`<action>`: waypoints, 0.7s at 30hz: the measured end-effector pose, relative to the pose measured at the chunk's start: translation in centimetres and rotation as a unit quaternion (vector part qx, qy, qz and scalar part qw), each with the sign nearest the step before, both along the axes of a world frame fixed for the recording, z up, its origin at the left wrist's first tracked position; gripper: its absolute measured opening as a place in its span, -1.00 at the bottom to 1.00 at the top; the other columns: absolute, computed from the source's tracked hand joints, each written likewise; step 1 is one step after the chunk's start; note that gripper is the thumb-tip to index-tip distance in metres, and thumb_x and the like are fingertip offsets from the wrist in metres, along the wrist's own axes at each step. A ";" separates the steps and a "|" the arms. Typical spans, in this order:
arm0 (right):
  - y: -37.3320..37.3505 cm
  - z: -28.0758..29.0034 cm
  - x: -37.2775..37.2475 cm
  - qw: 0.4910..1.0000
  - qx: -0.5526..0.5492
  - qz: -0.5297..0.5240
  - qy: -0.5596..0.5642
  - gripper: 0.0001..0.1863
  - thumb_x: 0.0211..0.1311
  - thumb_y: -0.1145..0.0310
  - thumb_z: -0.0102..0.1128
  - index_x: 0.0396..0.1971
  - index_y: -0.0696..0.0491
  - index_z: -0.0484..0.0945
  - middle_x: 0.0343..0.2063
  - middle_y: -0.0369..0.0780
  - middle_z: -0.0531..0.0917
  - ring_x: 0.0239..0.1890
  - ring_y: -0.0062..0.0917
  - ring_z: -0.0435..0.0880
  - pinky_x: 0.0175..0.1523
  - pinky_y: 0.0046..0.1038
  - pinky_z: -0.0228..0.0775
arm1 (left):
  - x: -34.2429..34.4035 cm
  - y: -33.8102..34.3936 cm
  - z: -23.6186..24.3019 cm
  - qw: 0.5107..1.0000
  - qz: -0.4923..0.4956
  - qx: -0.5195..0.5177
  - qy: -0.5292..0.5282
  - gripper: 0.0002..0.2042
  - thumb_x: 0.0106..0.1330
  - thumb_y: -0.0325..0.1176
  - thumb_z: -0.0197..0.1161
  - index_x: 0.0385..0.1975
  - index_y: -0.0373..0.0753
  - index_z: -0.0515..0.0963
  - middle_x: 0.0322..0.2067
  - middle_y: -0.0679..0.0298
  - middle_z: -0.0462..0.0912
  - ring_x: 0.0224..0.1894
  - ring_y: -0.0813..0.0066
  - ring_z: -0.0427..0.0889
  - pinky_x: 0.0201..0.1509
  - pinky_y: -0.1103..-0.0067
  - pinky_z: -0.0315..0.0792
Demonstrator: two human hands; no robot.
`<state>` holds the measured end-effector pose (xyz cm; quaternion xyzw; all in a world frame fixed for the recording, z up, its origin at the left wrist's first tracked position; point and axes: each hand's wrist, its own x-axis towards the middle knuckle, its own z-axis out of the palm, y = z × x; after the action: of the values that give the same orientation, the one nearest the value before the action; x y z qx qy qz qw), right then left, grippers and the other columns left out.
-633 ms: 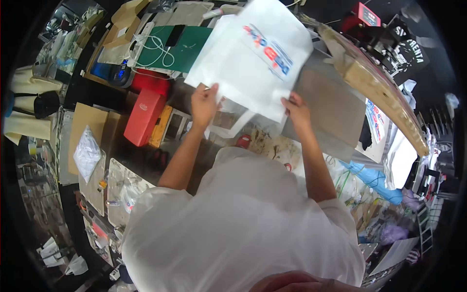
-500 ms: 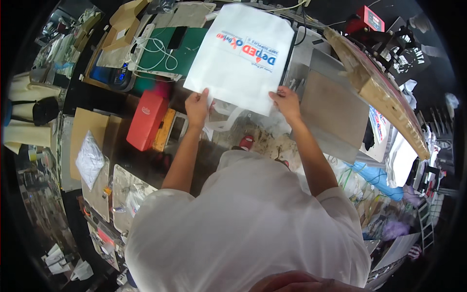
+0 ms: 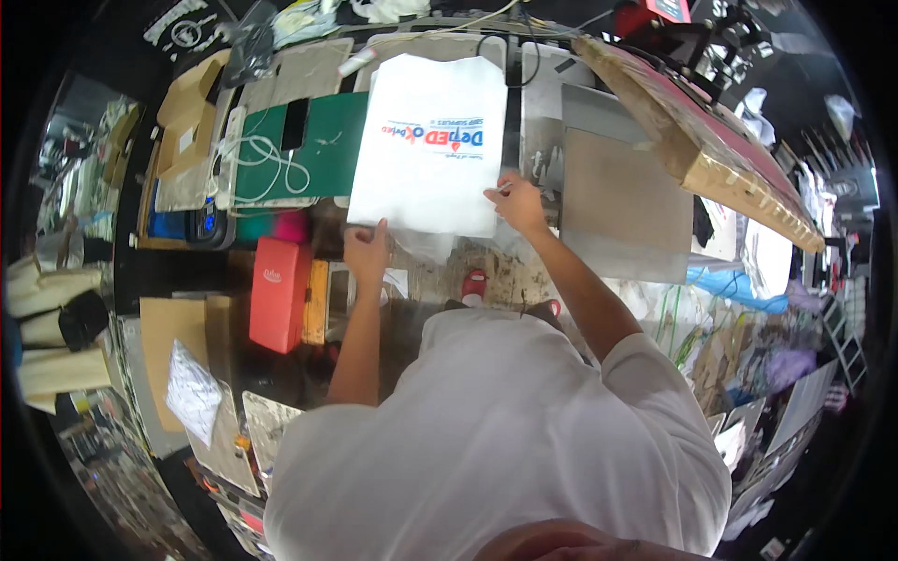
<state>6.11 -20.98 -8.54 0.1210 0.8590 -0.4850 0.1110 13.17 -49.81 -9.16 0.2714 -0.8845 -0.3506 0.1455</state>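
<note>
- Brown cardboard box, its flap open, stands at ten o'clock from our view's centre; at eight, we see a silvery pouch.
- At nine o'clock we have a red box, narrow and upright to our eye.
- Towards eleven, we find a green board bearing a black phone and a looped white cable.
- Our left hand, near ten o'clock and close to centre, is at the lower left edge of the white tote bag; we cannot tell whether its fingers grip or merely touch.
- That bag, with red and blue print, lies spread out at twelve o'clock, beside the green board.
- Just by our centre, a red shoe shows below the bag.
- Our right hand, at one o'clock, keeps a narrow pinch on the bag's lower right edge.
- At two o'clock we see a flat brown panel, and beyond it a tilted panel with a tan edge.
- Blue plastic lies at three.
</note>
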 end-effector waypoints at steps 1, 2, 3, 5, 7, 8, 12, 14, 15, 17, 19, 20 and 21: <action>0.2 0.0 0.3 0.997 0.041 -0.013 0.061 -0.63 0.05 0.24 0.41 -0.24 0.16 0.53 -0.46 -0.11 0.68 -0.46 -0.46 0.72 -0.30 -0.42 0.53 | 0.5 0.4 0.6 0.997 -0.056 0.047 -0.007 -0.57 0.14 -0.02 0.37 -0.42 -0.38 0.61 -0.48 0.02 0.66 -0.42 0.17 0.64 -0.26 0.39 0.46; 0.2 0.0 0.7 0.989 0.083 -0.023 0.120 -0.64 0.07 0.24 0.39 -0.24 0.15 0.54 -0.50 -0.14 0.68 -0.43 -0.48 0.71 -0.31 -0.41 0.53 | 1.2 0.6 0.8 0.989 -0.109 0.093 -0.016 -0.58 0.15 -0.03 0.34 -0.41 -0.36 0.60 -0.44 0.01 0.66 -0.38 0.14 0.65 -0.24 0.38 0.46; 0.4 0.1 1.3 0.989 0.082 -0.038 0.119 -0.64 0.07 0.24 0.39 -0.24 0.15 0.54 -0.50 -0.14 0.68 -0.43 -0.48 0.71 -0.31 -0.41 0.53 | 1.8 1.2 0.7 0.972 -0.202 0.089 -0.078 -0.64 0.16 -0.09 0.31 -0.42 -0.36 0.59 -0.40 -0.02 0.66 -0.32 0.09 0.65 -0.19 0.35 0.47; 0.4 1.2 2.4 0.993 0.037 -0.036 0.102 -0.59 0.05 0.16 0.39 -0.19 0.13 0.56 -0.42 -0.11 0.69 -0.33 -0.40 0.71 -0.20 -0.37 0.51 | 2.1 2.6 -1.0 0.942 -0.297 0.077 -0.138 -0.69 0.17 -0.14 0.28 -0.44 -0.35 0.58 -0.37 -0.04 0.65 -0.27 0.04 0.65 -0.15 0.32 0.48; 1.9 1.7 3.8 0.994 -0.003 0.003 0.106 -0.61 0.06 0.16 0.38 -0.21 0.12 0.57 -0.43 -0.13 0.69 -0.34 -0.41 0.70 -0.20 -0.37 0.51 | 1.6 4.0 -3.0 0.867 -0.447 -0.129 -0.179 -0.67 0.18 -0.29 0.15 -0.20 -0.43 0.56 -0.19 -0.15 0.62 -0.08 -0.05 0.61 0.03 0.25 0.44; 2.9 1.9 4.7 0.992 -0.039 0.048 0.107 -0.64 0.07 0.17 0.36 -0.23 0.11 0.58 -0.43 -0.15 0.70 -0.36 -0.42 0.69 -0.20 -0.37 0.50 | 0.3 4.7 -2.3 0.859 -0.462 -0.132 -0.177 -0.67 0.18 -0.29 0.15 -0.20 -0.43 0.56 -0.19 -0.15 0.62 -0.08 -0.05 0.61 0.03 0.25 0.44; 7.5 2.8 9.3 0.997 -0.016 0.053 0.053 -0.74 0.09 0.21 0.31 -0.33 0.08 0.63 -0.46 -0.18 0.70 -0.38 -0.46 0.67 -0.20 -0.43 0.50 | -4.4 5.7 -1.7 0.778 -0.538 -0.184 -0.268 -0.72 0.11 -0.28 0.17 -0.35 -0.38 0.64 -0.23 -0.12 0.65 -0.14 -0.08 0.62 -0.01 0.23 0.49; 10.6 2.7 12.2 0.997 -0.052 0.013 0.047 -0.75 0.10 0.21 0.31 -0.32 0.07 0.65 -0.47 -0.20 0.69 -0.38 -0.49 0.67 -0.21 -0.44 0.49 | -6.2 5.0 -2.7 0.691 -0.609 -0.235 -0.311 -0.65 0.11 -0.17 0.20 -0.35 -0.39 0.63 -0.25 -0.12 0.65 -0.12 -0.08 0.62 0.00 0.24 0.49; 12.0 2.6 13.9 0.998 -0.057 -0.003 0.036 -0.75 0.10 0.22 0.31 -0.30 0.07 0.64 -0.47 -0.20 0.69 -0.39 -0.50 0.67 -0.23 -0.44 0.49 | -6.4 4.5 -3.2 0.705 -0.602 -0.223 -0.300 -0.63 0.12 -0.14 0.20 -0.34 -0.39 0.63 -0.26 -0.12 0.65 -0.14 -0.06 0.63 -0.02 0.24 0.49; 14.8 2.8 17.8 0.997 -0.044 -0.063 0.003 -0.73 0.08 0.23 0.29 -0.29 0.09 0.64 -0.46 -0.19 0.70 -0.43 -0.52 0.66 -0.28 -0.43 0.49 | -6.1 5.0 -0.7 0.610 -0.686 -0.253 -0.306 -0.60 0.22 -0.08 0.16 -0.29 -0.37 0.63 -0.28 -0.12 0.65 -0.18 -0.02 0.64 -0.04 0.28 0.49; 17.2 3.2 21.1 0.985 -0.064 -0.151 -0.042 -0.72 0.07 0.23 0.29 -0.30 0.10 0.64 -0.47 -0.19 0.70 -0.43 -0.51 0.66 -0.29 -0.43 0.49 | -5.1 8.2 6.8 0.546 -0.746 -0.165 -0.345 -0.57 0.32 -0.05 0.13 -0.18 -0.37 0.61 -0.22 -0.07 0.66 -0.14 0.06 0.65 0.02 0.37 0.47; 18.1 3.5 22.8 0.974 -0.094 -0.184 -0.089 -0.72 0.06 0.22 0.29 -0.31 0.10 0.64 -0.48 -0.18 0.70 -0.44 -0.51 0.66 -0.30 -0.43 0.49 | -4.2 9.6 8.6 0.579 -0.718 -0.049 -0.384 -0.56 0.35 -0.06 0.14 -0.11 -0.39 0.59 -0.17 -0.03 0.67 -0.08 0.13 0.65 0.08 0.44 0.45; 19.2 2.6 24.4 0.974 -0.063 -0.201 -0.083 -0.77 0.14 0.29 0.27 -0.28 0.12 0.62 -0.46 -0.23 0.70 -0.49 -0.56 0.65 -0.35 -0.47 0.47 | -3.6 12.0 9.8 0.546 -0.742 0.025 -0.389 -0.57 0.35 -0.11 0.16 -0.02 -0.38 0.55 -0.11 0.00 0.65 -0.02 0.22 0.62 0.13 0.48 0.41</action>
<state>30.55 -1.77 -5.97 0.3238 0.7728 -0.5383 0.0900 9.55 -37.76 0.65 -0.3680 -0.7319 -0.2155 -0.5314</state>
